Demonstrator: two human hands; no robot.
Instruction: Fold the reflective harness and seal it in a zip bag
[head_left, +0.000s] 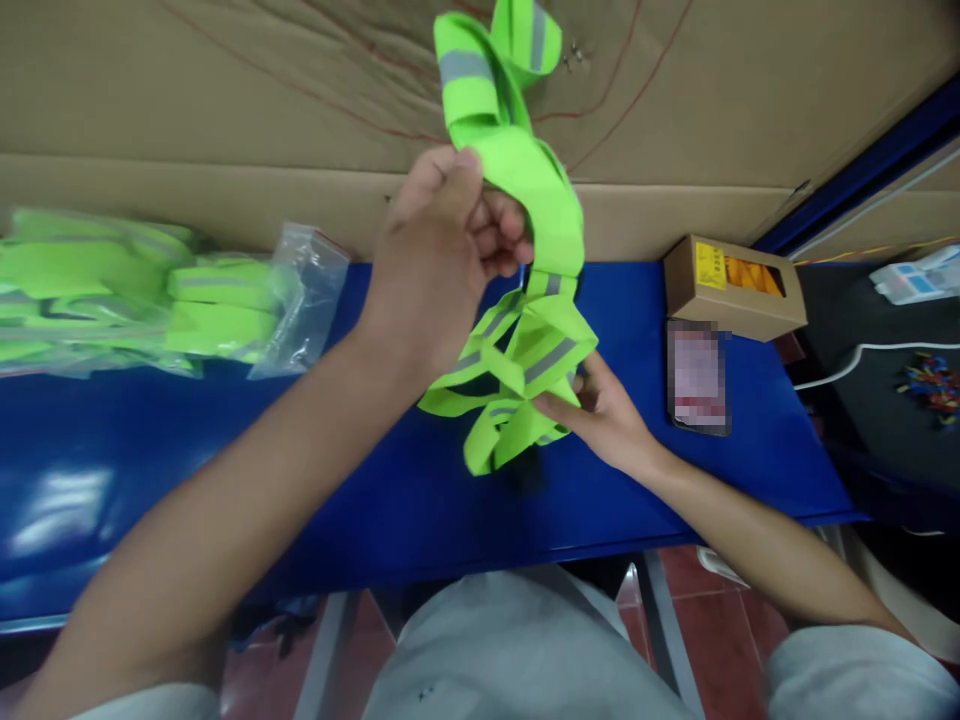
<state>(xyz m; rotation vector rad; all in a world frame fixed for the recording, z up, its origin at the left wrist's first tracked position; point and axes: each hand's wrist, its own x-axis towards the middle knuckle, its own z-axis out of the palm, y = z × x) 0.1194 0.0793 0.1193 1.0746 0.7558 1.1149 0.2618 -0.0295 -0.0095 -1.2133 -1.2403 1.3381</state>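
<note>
Blue table top (360,510), glossy, runs across the view, light glare at its left end; brown cardboard (225,100) stands behind it, at least three thin red lines (660,60) across it. Red tile floor (724,640) shows below, plus two grey table legs (330,650) and one light grey shirt (510,650). Dark side surface (855,430) at right carries one white packet (919,278), one white cable (900,347) and one heap of small coloured bits (932,385), too many and too small to count. Two bare hands, one neon green strap bundle (555,210) with grey bands, held up over the table in front of the person. Left hand (431,250): thumb and index finger pinch the upper part, other fingers curled. Right hand (611,415): thumb and fingers grip the lower loops, fingers partly hidden by the strap. Loop count unclear, they overlap. On the table, right: one cardboard box (739,310) with one yellow label (710,266) and orange stuff inside, one phone (697,375) just beside it, screen pixelated. Left: clear plastic bags (112,270) of green straps, overlapping, number cannot be told.
</note>
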